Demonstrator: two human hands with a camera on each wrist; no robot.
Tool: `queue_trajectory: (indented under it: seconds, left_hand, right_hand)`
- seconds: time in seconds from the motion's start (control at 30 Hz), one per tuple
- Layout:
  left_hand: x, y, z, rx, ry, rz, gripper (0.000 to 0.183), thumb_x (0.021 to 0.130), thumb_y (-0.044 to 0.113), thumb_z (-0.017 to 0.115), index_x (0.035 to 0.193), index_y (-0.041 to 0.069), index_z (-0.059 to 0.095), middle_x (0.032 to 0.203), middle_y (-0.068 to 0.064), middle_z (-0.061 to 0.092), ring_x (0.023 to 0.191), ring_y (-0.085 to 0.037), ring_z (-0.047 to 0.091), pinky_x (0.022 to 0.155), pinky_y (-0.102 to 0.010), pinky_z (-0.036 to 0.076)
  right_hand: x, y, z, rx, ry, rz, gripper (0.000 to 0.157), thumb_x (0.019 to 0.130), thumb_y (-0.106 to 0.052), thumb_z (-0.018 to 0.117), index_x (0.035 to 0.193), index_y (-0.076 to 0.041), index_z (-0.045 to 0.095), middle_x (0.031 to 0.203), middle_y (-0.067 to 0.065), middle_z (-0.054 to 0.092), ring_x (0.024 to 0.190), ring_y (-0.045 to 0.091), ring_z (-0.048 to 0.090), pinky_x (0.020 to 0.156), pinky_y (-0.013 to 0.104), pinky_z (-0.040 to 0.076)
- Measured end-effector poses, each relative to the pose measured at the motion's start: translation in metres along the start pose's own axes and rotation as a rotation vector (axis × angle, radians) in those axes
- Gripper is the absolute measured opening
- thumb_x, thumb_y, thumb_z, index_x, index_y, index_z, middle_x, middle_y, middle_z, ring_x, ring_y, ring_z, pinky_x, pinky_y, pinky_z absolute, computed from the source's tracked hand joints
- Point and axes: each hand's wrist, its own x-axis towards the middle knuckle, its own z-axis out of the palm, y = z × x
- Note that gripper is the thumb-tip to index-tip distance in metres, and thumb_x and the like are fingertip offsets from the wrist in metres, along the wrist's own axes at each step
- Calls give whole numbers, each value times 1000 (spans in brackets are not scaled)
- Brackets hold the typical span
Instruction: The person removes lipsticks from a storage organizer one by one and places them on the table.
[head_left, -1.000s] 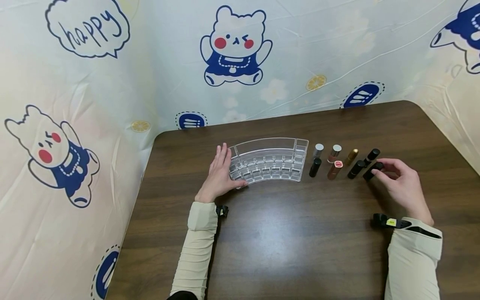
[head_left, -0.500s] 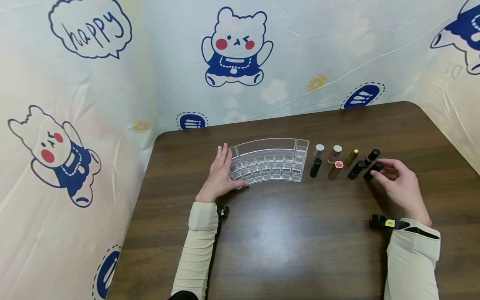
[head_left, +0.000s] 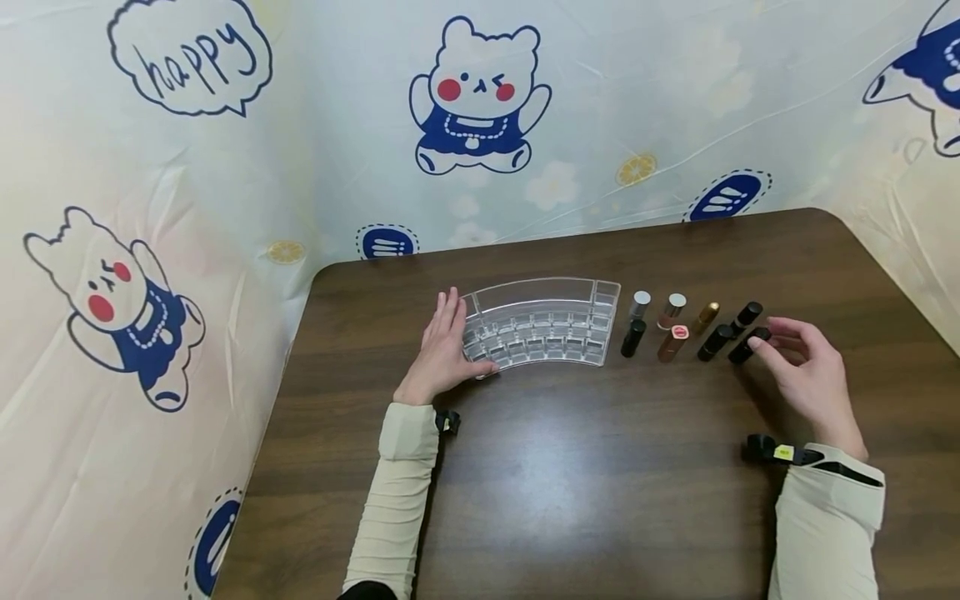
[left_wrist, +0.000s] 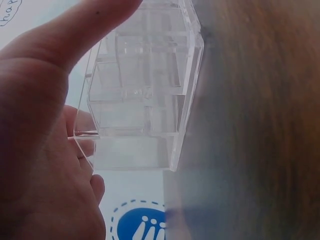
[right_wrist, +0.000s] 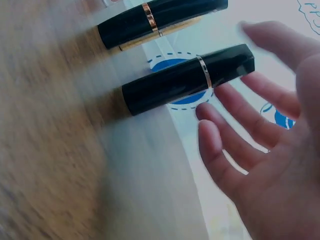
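My left hand (head_left: 438,354) holds the left end of a clear, curved lipstick organizer (head_left: 534,292). Its thumb lies along the front and its fingers reach behind, as the left wrist view also shows. The organizer's small compartments hold nothing. At the right, my right hand (head_left: 813,383) surrounds the upper part of a black lipstick tube (right_wrist: 165,87) with a thin metallic band. In the right wrist view a gap shows between thumb and tube, with the fingers loosely bent behind it. The tube stands upright on the table.
Close by the right hand stand two more black tubes (head_left: 715,342) and a gold tube (head_left: 706,317). Further left are a red-topped brown tube (head_left: 672,343), two silver-capped tubes (head_left: 672,310) and a dark tube (head_left: 633,339). A patterned curtain (head_left: 585,108) hangs behind the wooden table (head_left: 562,483).
The head view has shifted slightly. Both hands stay at the same things, and the organizer and tubes keep their places on the table.
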Motion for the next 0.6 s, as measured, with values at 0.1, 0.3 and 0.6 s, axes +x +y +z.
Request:
queue_trajectory:
  seconds: [0.1,0.3,0.6]
  left_hand:
    - [1,-1,0,3,-1,4,122,70,58,79,156,6,9,164,-7,-10,150,-22,-17,120,-54,9]
    - [-1,-2,-6,-1,26,21,116,74,56,77,157,11,8,164,-5,-9,151,-23,-15,119,-57,10]
    - [-21,1,-52,92,102,46,95,87,52,65,155,8,15,163,-8,6,152,-27,-1,119,-56,11]
  right_hand:
    - [-1,-1,-1,61,127,13,34,90,-13,68,122,-6,62,101,-28,58,92,-11,55,76,1,40]
    - [-2,-17,-4,132,440,-43,7,89,-12,67,93,-11,73,78,-30,61,68,-9,53,66,9,40]
    - [-2,-82,4,-13,120,-427,13,88,1,65,99,7,69,91,-27,61,75,-14,54,66,4,40]
